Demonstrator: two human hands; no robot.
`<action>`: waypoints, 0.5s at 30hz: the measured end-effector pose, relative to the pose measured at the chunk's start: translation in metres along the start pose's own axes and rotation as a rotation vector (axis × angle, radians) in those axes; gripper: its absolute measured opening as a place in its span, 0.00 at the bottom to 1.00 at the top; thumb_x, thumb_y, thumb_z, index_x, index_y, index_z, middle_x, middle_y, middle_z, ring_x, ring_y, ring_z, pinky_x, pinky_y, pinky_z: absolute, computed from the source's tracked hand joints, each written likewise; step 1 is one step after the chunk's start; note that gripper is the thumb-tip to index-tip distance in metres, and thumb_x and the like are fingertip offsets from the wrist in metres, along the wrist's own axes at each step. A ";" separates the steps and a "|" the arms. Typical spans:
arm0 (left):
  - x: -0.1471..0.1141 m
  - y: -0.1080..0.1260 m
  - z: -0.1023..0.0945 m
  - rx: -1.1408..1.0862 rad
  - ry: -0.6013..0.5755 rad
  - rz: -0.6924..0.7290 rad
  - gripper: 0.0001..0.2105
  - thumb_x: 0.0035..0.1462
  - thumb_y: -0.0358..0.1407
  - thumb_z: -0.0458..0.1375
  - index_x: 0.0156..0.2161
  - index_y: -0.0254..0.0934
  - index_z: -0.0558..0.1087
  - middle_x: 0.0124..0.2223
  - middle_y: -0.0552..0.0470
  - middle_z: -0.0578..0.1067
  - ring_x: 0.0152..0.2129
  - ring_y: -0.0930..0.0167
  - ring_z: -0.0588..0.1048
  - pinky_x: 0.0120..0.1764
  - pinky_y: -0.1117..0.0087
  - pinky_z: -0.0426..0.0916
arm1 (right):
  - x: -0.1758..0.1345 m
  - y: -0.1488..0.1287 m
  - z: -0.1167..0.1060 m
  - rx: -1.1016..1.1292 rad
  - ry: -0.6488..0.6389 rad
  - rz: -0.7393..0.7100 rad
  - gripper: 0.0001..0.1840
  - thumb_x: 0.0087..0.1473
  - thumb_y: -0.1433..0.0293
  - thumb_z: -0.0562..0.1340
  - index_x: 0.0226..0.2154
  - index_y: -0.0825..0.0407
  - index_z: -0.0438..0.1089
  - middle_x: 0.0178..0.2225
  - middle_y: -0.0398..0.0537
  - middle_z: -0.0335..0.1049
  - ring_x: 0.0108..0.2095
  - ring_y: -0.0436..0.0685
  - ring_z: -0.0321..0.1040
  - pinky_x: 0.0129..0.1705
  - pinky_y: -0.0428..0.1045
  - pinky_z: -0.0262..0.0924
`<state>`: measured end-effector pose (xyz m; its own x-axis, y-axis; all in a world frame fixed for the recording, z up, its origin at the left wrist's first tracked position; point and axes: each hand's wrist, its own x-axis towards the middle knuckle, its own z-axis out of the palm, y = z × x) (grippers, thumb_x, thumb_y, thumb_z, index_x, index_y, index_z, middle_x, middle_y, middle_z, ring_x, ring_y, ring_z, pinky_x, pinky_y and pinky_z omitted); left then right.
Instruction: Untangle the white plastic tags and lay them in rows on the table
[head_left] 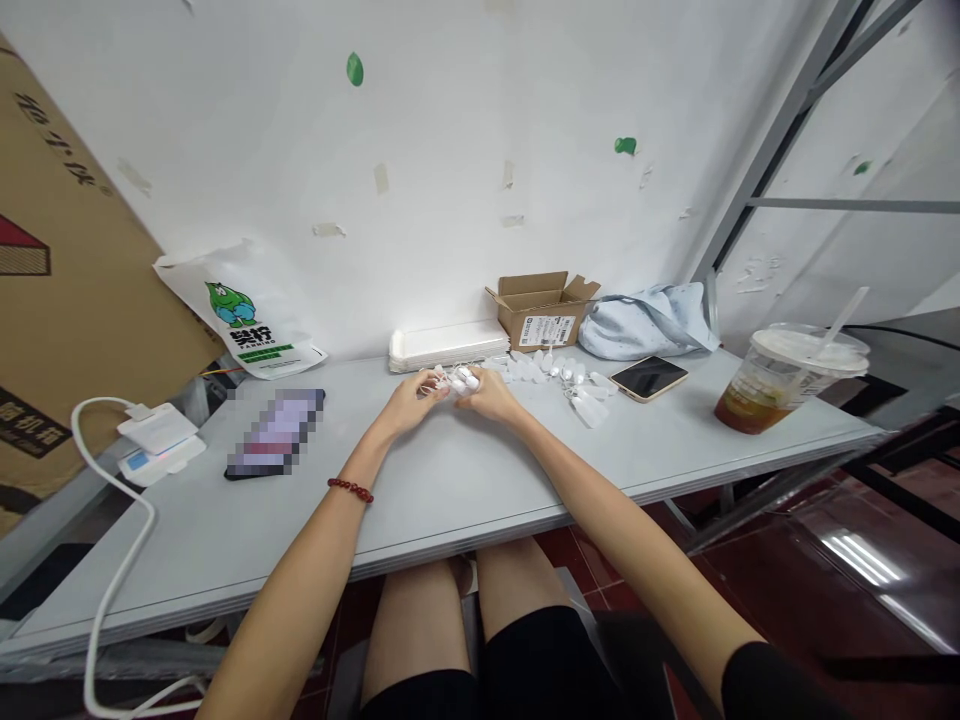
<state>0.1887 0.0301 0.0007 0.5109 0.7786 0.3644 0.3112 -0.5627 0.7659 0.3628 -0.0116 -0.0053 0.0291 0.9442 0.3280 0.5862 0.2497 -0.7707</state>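
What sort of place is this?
Perhaps a small workroom or storeroom corner, judging by the grey worktable, the open cardboard box on it and the big printed carton at the left.

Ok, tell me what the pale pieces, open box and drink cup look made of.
Pale pieces: probably smooth plastic, judging by their milky translucence. Open box: matte brown cardboard, by its creased flaps. Drink cup: likely clear, glossy plastic; the drink shows through.
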 end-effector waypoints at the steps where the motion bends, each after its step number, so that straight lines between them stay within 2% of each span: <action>1: 0.000 0.002 0.000 -0.029 -0.025 0.014 0.14 0.48 0.44 0.57 0.35 0.35 0.72 0.35 0.49 0.75 0.33 0.67 0.71 0.38 0.69 0.64 | 0.000 0.000 0.000 0.011 -0.008 0.009 0.12 0.34 0.68 0.65 0.27 0.54 0.68 0.24 0.39 0.66 0.26 0.49 0.59 0.28 0.43 0.51; 3: -0.001 0.004 -0.001 -0.028 -0.039 0.001 0.13 0.47 0.44 0.58 0.32 0.35 0.72 0.32 0.50 0.75 0.31 0.68 0.71 0.36 0.69 0.63 | -0.001 0.000 -0.001 0.006 -0.025 0.011 0.12 0.34 0.68 0.65 0.27 0.54 0.67 0.24 0.38 0.65 0.26 0.49 0.59 0.28 0.43 0.50; 6: 0.000 0.004 0.000 0.040 0.005 -0.058 0.12 0.47 0.44 0.58 0.25 0.36 0.71 0.25 0.54 0.71 0.25 0.70 0.67 0.31 0.71 0.60 | -0.001 0.000 0.000 -0.063 -0.034 -0.019 0.10 0.36 0.69 0.64 0.27 0.54 0.67 0.24 0.38 0.64 0.26 0.49 0.58 0.27 0.43 0.48; 10: 0.001 0.000 0.002 0.074 0.032 -0.173 0.11 0.46 0.39 0.55 0.18 0.36 0.66 0.18 0.56 0.65 0.20 0.72 0.63 0.26 0.72 0.55 | -0.005 -0.005 0.002 -0.245 -0.013 -0.066 0.11 0.39 0.74 0.62 0.32 0.53 0.68 0.28 0.42 0.70 0.29 0.52 0.62 0.29 0.44 0.48; 12: 0.001 0.001 0.004 0.017 0.040 -0.254 0.11 0.46 0.37 0.55 0.17 0.36 0.65 0.16 0.56 0.64 0.18 0.73 0.63 0.24 0.72 0.56 | -0.007 -0.010 0.004 -0.345 0.001 -0.095 0.14 0.42 0.76 0.60 0.36 0.53 0.69 0.33 0.46 0.73 0.31 0.54 0.64 0.30 0.45 0.49; 15: 0.000 0.006 0.008 -0.153 0.081 -0.391 0.13 0.48 0.40 0.56 0.18 0.36 0.65 0.16 0.56 0.62 0.15 0.74 0.63 0.20 0.73 0.56 | -0.010 -0.016 0.007 -0.461 0.015 -0.120 0.15 0.47 0.76 0.57 0.40 0.51 0.69 0.40 0.50 0.73 0.34 0.56 0.66 0.31 0.46 0.50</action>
<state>0.1965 0.0241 0.0014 0.3113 0.9479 0.0671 0.3430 -0.1779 0.9224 0.3474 -0.0239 -0.0005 -0.0516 0.9105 0.4103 0.8840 0.2328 -0.4054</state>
